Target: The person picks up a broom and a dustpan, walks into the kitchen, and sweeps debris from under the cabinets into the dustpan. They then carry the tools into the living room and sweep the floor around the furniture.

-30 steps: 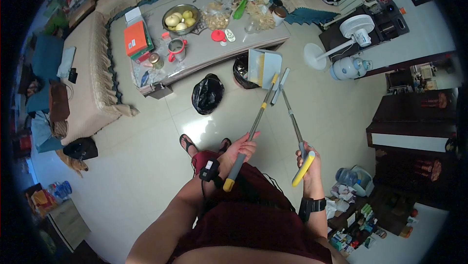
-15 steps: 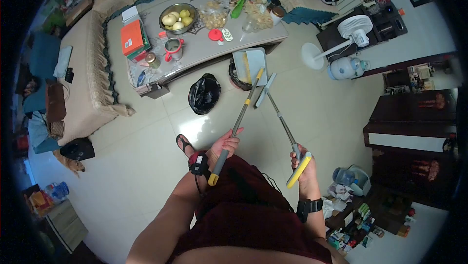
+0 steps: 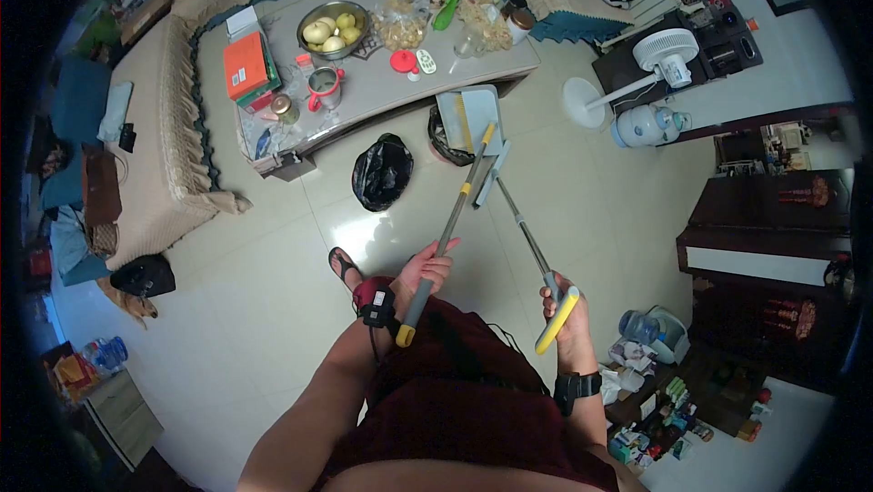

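My left hand [image 3: 426,272] is wrapped round a grey and yellow pole [image 3: 457,205], which runs up to a dustpan [image 3: 475,110] near the low table's front edge. My right hand [image 3: 571,310] grips a second pole [image 3: 529,233] with a yellow-topped handle [image 3: 557,320]. A flat grey-blue head [image 3: 492,174] is at that pole's far end, close beside the dustpan. Yellow bristles [image 3: 465,124] show against the dustpan. Which pole joins the dustpan and which the bristles, I cannot tell.
A bin with a black bag [image 3: 382,173] stands on the floor, and another bin [image 3: 445,142] is partly behind the dustpan. The low table [image 3: 364,114] holds a bowl of fruit [image 3: 333,31]. A white fan [image 3: 666,52] stands at the right, a dog [image 3: 133,304] at the left.
The flat head has shifted slightly down and left, closer to the left pole's far end. My left hand has moved slightly right with its pole. Both hands keep their hold.
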`<action>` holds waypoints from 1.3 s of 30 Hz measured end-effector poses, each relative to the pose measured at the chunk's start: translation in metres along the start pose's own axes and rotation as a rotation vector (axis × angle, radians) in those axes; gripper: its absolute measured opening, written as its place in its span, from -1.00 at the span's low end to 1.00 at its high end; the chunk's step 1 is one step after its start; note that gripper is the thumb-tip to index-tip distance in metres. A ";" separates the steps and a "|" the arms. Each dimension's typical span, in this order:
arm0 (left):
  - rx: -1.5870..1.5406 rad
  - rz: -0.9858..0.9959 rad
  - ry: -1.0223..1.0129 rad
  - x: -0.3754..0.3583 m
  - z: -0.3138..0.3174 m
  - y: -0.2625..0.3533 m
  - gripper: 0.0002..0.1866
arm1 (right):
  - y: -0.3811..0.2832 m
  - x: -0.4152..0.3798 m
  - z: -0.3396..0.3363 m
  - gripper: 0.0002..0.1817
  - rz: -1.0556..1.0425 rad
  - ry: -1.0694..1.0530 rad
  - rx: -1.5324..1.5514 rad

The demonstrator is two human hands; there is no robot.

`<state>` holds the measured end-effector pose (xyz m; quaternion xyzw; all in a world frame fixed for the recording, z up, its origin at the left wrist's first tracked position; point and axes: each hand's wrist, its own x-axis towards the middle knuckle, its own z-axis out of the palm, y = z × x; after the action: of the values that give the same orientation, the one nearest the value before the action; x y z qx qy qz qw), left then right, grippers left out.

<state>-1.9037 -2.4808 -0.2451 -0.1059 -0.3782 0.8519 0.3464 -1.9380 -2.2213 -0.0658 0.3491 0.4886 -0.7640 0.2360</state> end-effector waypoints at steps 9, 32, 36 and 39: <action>0.101 -0.018 0.014 -0.002 0.004 -0.007 -0.52 | -0.001 0.000 0.001 -0.81 -0.006 -0.001 -0.004; 0.153 0.022 0.183 -0.006 0.010 -0.005 -0.55 | -0.004 -0.002 -0.003 -0.76 -0.036 0.014 -0.002; 0.229 0.010 0.164 -0.014 0.007 0.001 -0.57 | -0.004 -0.002 -0.003 -0.75 -0.016 -0.007 0.032; 0.183 0.003 0.163 -0.009 0.000 -0.004 -0.57 | -0.004 -0.002 -0.006 -0.77 -0.017 0.012 0.018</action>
<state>-1.8949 -2.4847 -0.2433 -0.1431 -0.2692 0.8719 0.3832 -1.9377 -2.2143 -0.0637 0.3515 0.4862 -0.7683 0.2233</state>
